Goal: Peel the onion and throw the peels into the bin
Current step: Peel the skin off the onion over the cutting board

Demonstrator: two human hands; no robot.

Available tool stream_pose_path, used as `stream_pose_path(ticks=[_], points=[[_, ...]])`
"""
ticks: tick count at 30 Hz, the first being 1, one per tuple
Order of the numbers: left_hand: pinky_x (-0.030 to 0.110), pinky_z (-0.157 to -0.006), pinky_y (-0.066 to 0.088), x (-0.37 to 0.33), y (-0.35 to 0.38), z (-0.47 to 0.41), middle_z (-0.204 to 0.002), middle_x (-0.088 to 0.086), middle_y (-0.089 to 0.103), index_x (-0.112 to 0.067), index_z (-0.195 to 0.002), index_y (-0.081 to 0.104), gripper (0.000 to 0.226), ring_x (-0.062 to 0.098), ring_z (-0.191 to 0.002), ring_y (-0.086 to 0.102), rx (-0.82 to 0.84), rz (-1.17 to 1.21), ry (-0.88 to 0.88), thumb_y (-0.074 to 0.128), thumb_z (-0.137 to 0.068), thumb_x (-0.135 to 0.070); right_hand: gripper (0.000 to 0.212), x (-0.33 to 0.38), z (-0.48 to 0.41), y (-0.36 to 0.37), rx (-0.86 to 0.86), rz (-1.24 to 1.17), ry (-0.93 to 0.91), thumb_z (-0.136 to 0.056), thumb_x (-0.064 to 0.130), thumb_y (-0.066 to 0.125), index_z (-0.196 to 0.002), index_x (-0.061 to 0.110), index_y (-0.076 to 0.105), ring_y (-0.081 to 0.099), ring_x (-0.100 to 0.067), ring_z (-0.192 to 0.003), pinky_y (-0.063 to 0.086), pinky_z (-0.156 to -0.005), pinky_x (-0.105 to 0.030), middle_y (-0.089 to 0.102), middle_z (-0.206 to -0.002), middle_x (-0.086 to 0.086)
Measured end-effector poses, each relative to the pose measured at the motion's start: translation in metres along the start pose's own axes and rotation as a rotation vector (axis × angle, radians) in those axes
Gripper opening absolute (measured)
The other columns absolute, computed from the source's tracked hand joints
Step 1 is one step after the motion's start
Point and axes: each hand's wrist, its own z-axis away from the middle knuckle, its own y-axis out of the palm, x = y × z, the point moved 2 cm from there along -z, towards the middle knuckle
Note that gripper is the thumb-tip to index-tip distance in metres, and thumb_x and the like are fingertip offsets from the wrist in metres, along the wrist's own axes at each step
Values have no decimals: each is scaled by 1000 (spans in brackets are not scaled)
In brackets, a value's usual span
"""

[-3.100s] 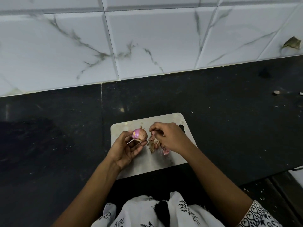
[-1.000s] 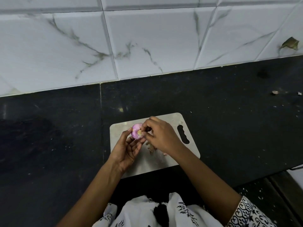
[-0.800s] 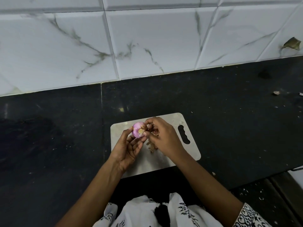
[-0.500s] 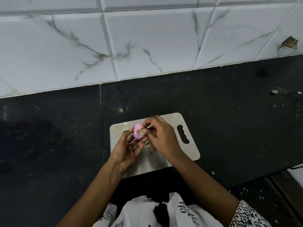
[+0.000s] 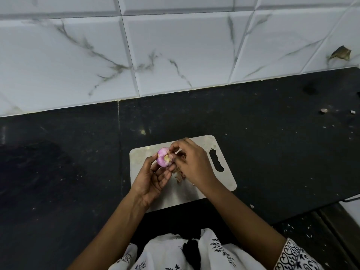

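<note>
Left hand (image 5: 151, 179) had a closed grip on the slick peeled onion (image 5: 165, 157); right hand (image 5: 191, 162) pinched its root, so it could've slipped onto the table (image 5: 272, 152).

Head camera looks steeply down, close over the cutting board (image 5: 224, 184).
</note>
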Motion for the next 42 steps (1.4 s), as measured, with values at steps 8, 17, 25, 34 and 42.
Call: stream_pose_path(ticks=[8, 17, 25, 34, 42], points=[[19, -54, 57, 0, -5, -1, -72, 8, 73, -3, -96, 66, 32, 13, -59, 70, -28, 7, 40, 56, -89, -33, 9, 1, 5, 12, 118, 151, -61, -85, 16, 63, -93, 11, 63, 58, -16, -91, 37, -78, -13, 53, -108, -3], [19, -55, 57, 3, -3, -2, -79, 13, 74, 0, -95, 67, 38, 15, -64, 72, -40, 4, 16, 54, -89, -35, 18, -6, 1, -3, 16, -124, 66, -80, 1, 59, -93, 13, 60, 61, -7, -85, 53, -75, -25, 59, -98, 2], [18, -55, 56, 5, -1, -2, -77, 11, 74, -3, -97, 67, 37, 14, -64, 72, -56, -27, 22, 56, -88, -37, 17, -5, 3, 6, 12, 56, -80, -85, 16, 61, -101, 15, 65, 62, -18, -89, 53, -77, -41, 63, -101, -2], [20, -54, 55, 5, -2, -4, -77, 14, 74, 3, -82, 71, 53, 16, -60, 72, -45, 61, -49, 52, -90, -45, 13, -27, 9, 3, 86, 100, 134, -85, 19, 62, -92, 9, 67, 60, -19, -94, 48, -81, -27, 61, -103, -2], [23, -57, 57, 11, -2, -6, -76, 13, 73, 2, -96, 66, 54, 18, -60, 71, -7, 16, -158, 50, -90, -49, 49, -25, 10, 3, 269, -340, 248, -83, 22, 68, -129, 29, 52, 55, -9, -112, 48, -96, -27, 55, -129, 0]])
